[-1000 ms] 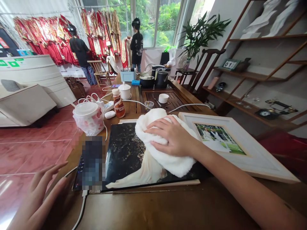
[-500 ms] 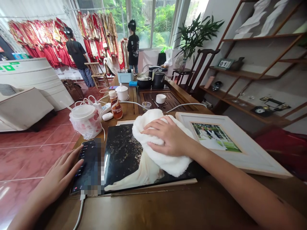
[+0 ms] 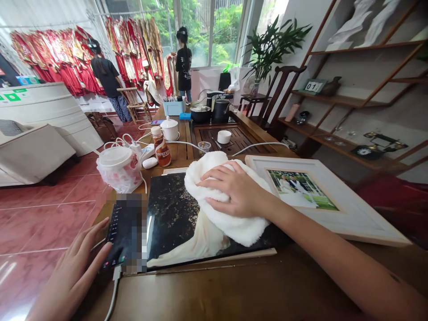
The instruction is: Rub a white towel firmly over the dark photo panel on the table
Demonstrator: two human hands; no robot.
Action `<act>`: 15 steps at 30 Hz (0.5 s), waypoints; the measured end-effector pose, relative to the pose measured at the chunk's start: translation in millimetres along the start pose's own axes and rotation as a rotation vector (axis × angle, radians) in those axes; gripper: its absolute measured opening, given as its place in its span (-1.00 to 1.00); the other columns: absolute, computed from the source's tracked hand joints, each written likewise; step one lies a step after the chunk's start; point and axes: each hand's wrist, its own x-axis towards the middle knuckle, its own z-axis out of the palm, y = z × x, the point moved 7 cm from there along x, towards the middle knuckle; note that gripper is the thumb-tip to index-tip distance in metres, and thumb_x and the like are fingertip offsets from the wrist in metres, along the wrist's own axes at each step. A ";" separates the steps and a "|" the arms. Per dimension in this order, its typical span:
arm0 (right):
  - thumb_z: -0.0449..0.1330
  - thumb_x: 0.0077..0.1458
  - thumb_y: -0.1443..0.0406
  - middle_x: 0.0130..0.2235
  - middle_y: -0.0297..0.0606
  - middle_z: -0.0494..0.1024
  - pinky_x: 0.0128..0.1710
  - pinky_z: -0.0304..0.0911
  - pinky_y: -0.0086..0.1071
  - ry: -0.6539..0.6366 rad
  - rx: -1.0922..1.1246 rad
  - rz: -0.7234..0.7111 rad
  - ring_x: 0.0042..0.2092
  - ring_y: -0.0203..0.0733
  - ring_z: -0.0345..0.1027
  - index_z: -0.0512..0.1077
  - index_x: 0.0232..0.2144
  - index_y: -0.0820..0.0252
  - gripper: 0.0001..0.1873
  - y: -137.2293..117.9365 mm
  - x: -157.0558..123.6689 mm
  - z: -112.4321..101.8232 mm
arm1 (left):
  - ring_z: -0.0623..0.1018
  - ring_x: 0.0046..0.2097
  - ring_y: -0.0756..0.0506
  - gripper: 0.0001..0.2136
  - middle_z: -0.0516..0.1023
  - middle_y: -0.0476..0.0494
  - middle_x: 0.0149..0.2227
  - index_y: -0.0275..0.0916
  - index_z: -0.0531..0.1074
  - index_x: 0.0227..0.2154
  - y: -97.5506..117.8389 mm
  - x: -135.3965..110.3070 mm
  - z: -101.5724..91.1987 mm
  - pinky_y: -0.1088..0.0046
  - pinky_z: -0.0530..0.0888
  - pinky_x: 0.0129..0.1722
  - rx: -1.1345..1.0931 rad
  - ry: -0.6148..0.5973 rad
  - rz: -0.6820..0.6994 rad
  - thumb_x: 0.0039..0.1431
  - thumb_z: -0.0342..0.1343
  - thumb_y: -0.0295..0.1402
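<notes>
My right hand (image 3: 230,187) bears down on a bunched white fluffy cloth (image 3: 240,227), its fingers bent over the top and gripping it. Under the cloth lies a glossy dark picture panel (image 3: 170,200) with a pale draped figure; the cloth hides part of it. At the panel's left is a phone (image 3: 122,232), partly pixelated, with a white cable (image 3: 115,285) plugged into its lower end. Beside the phone's left edge, my left hand (image 3: 80,254) has its fingers apart and holds nothing; the thumb is at the edge.
A white-framed wedding photo (image 3: 347,223) lies right of the panel. Farther back on the wooden table stand a bagged tub (image 3: 117,162), a brown-labelled bottle (image 3: 161,149), a lidded white pot (image 3: 170,129) and a small white cup (image 3: 224,137). Two people stand by hanging red garments.
My left hand has drawn back left and down from the phone's screen to its edge. The right hand and the cloth look the same.
</notes>
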 end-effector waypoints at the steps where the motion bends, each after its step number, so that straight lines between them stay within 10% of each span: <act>1: 0.13 0.16 0.10 0.04 -0.18 0.50 0.06 -0.06 -0.02 0.001 -0.001 0.000 0.02 0.02 0.31 0.44 0.03 0.03 -0.60 0.0 -0.2 0.2 | 0.26 0.29 -0.27 -0.54 0.23 -0.08 0.28 0.04 0.07 0.25 1.7 -3.8 0.9 -0.09 0.20 0.26 -0.017 0.016 0.001 0.35 -0.19 -0.02; 15: 0.12 0.17 0.11 0.04 -0.17 0.50 0.07 -0.07 0.00 0.010 -0.003 -0.002 0.03 0.02 0.30 0.44 0.02 0.05 -0.61 -1.3 -1.0 -1.8 | 0.35 0.22 -0.26 -0.58 0.33 -0.17 0.19 -0.04 0.16 0.16 4.2 -6.4 4.3 -0.03 0.30 0.20 -0.123 0.069 -0.040 0.34 -0.17 -0.01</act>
